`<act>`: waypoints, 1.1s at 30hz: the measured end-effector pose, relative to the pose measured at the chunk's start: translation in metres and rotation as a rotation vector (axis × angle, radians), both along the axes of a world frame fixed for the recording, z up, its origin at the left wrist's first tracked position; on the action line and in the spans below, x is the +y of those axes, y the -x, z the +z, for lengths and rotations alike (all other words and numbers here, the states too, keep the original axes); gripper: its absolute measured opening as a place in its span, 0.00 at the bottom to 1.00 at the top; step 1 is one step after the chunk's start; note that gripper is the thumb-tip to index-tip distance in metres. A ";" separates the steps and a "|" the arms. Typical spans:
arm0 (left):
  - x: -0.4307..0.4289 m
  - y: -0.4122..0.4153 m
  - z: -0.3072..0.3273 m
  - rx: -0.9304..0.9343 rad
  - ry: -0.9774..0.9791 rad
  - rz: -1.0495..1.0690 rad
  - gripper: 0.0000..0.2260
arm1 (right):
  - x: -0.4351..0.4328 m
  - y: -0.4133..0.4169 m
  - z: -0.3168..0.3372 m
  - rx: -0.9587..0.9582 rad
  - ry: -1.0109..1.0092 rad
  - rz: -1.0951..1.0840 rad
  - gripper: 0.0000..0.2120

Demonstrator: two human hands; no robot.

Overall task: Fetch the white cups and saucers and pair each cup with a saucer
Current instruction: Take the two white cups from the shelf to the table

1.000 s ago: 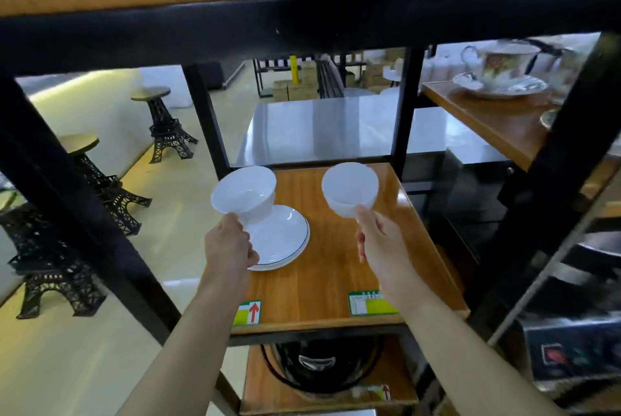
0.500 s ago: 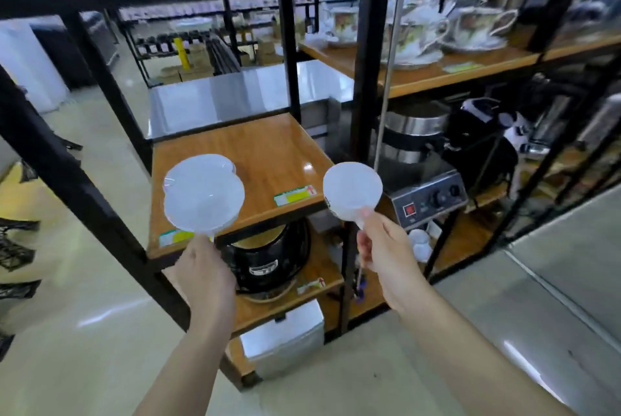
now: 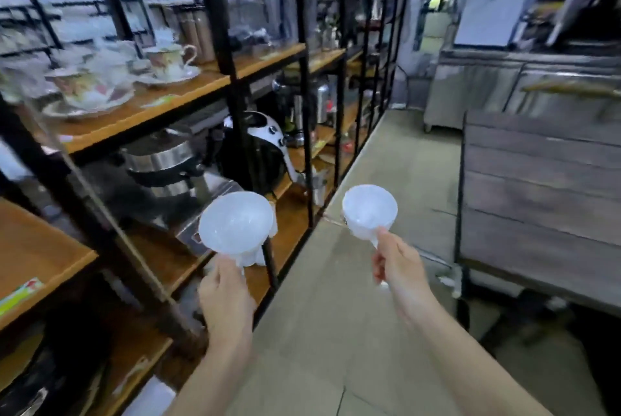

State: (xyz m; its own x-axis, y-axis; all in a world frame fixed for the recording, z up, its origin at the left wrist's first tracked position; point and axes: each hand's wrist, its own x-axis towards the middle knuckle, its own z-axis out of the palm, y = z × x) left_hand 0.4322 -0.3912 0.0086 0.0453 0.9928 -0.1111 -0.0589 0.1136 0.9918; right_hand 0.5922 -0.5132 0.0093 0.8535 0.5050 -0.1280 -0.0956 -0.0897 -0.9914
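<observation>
My left hand [image 3: 225,294] is closed around the base of a white cup [image 3: 235,222], held upright in front of the shelving. A white edge shows behind and under that cup; I cannot tell whether it is a saucer. My right hand [image 3: 400,267] pinches the handle of a second white cup [image 3: 369,209], held upright over the floor aisle. Both cups look empty and are about a hand's width apart. The frame is blurred by motion.
Black-framed wooden shelves [image 3: 188,93] run along the left, carrying floral cups on saucers [image 3: 168,62], a steel cooker [image 3: 161,160] and a black-and-white machine [image 3: 265,143]. A grey wooden table [image 3: 537,197] stands at the right, a steel cabinet [image 3: 477,93] behind it. The floor aisle [image 3: 336,314] runs between.
The view has swung right, away from the low shelf where the cups stood. Both hands have carried their cups off the shelf and out over the aisle.
</observation>
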 end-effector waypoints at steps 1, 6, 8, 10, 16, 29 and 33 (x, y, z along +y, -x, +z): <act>-0.010 -0.028 -0.003 -0.009 0.011 -0.055 0.13 | -0.018 -0.021 0.000 -0.008 0.005 -0.053 0.20; -0.071 -0.163 -0.014 -0.076 0.113 -0.285 0.14 | -0.105 -0.120 -0.008 -0.028 0.028 -0.287 0.21; -0.099 -0.206 -0.017 -0.062 0.127 -0.379 0.15 | -0.136 -0.151 -0.013 -0.024 0.029 -0.362 0.20; -0.121 -0.244 -0.022 -0.056 0.166 -0.456 0.15 | -0.164 -0.177 -0.020 -0.019 0.021 -0.448 0.19; -0.161 -0.331 -0.040 -0.042 0.246 -0.600 0.15 | -0.219 -0.236 -0.049 0.069 0.039 -0.610 0.19; -0.145 -0.482 -0.078 0.144 0.328 -0.740 0.13 | -0.201 -0.364 -0.100 0.299 0.007 -0.724 0.17; -0.137 -0.523 -0.093 0.214 0.327 -0.807 0.13 | -0.196 -0.404 -0.110 0.340 0.060 -0.712 0.17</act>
